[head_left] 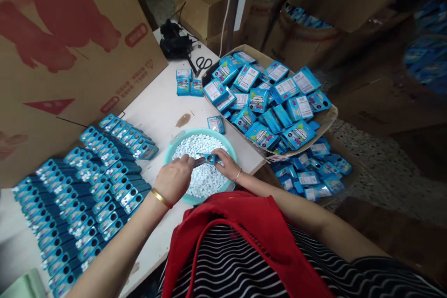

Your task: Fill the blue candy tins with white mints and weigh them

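Note:
Over a turquoise basin (171,150) of small white candies (206,179), my two hands meet. My left hand (174,178) is closed around the handle of a small metal scoop (199,162), whose tip points at a small blue candy box (210,158). Fingers of my right hand (226,166) grip that box from its right side, its round opening facing up. A few white candies seem to lie at the scoop's tip, partly hidden by the box. Behind the basin, a single blue box (216,124) lies flat on the white table (164,98).
Rows of upright blue boxes (101,186) stand at left before a large cardboard carton (77,32). A shallow carton (328,123) heaped with blue boxes stands at right, with more boxes (314,172) below. Scissors (203,63) and several stacked boxes (188,84) lie behind.

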